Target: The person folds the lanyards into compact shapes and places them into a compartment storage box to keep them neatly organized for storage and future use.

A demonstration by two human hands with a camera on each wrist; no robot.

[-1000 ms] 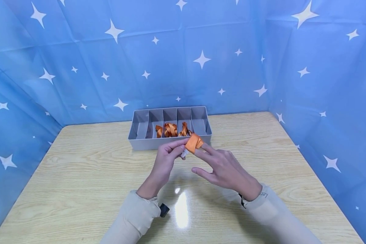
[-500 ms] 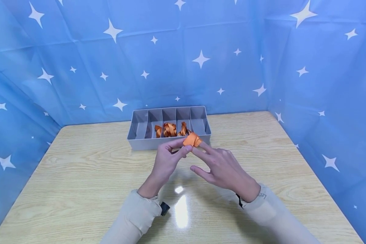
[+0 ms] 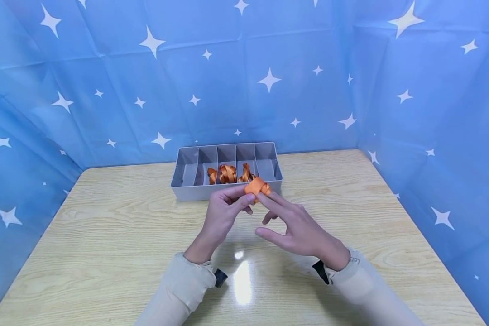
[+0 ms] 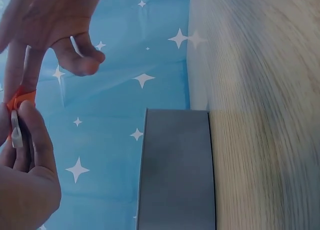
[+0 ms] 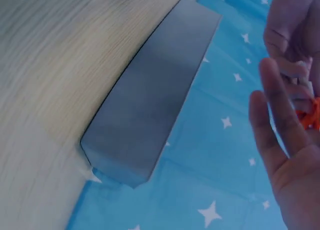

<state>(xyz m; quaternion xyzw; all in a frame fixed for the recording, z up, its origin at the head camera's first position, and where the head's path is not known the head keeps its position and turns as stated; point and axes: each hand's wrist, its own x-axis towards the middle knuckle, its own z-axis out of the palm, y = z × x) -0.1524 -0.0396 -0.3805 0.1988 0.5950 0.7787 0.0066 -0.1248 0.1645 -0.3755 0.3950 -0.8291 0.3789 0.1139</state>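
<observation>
An orange ribbon (image 3: 256, 185) is wrapped about the ends of two extended fingers of my right hand (image 3: 303, 226). That hand's other fingers and thumb stand apart from the ribbon. From the other side my left hand (image 3: 222, 210) pinches the ribbon between thumb and fingers. In the left wrist view a small white strip (image 4: 16, 132) sticks out between the left thumb and fingers, just below the ribbon; its kind is unclear. Only a bit of the ribbon shows at the right edge of the right wrist view. Both hands are raised above the table, in front of a grey box.
The grey divided box (image 3: 195, 194) stands near the back edge of the wooden table (image 3: 118, 235). Orange ribbon pieces (image 3: 227, 173) lie in its middle compartments. A blue curtain (image 3: 228, 81) with white stars hangs behind and at both sides.
The left hand has shifted slightly, and the white strip no longer shows in the head view. One bent finger of the right hand now shows beneath its straight ones.
</observation>
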